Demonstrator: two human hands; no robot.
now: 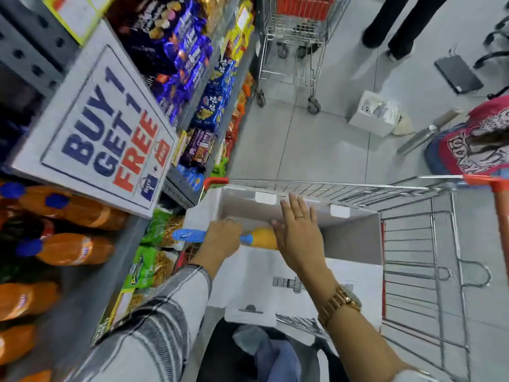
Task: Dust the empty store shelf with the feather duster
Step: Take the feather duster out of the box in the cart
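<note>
**Feather duster held over a box in a shopping cart**

- Fingers [231, 226] of the left hand [223, 238]: closed around the blue handle of the feather duster [192, 235]; handle end points left, toward the shelves.
- Feather duster head: yellow-orange, partly hidden behind the right hand, inside the open white box [355, 238].
- Right hand [298, 238]: fingers spread flat and open, gripping nothing, hovering over the box above the duster head; ring on one finger, gold watch [340, 304] on the wrist.
- Left sleeve [165, 307]: grey and white plaid.
- White box: flaps open, sitting in the wire shopping cart [429, 244], which has red trim.
- Shelves [91, 274], left: orange soda bottles [74, 249], green snack bags [155, 248], biscuit packs higher up, all stocked.
- Sign [107, 133]: "BUY 1 GET 1 FREE", fixed to the shelf edge.
- Second cart [297, 48]: farther down the aisle on the grey tile floor.
</note>
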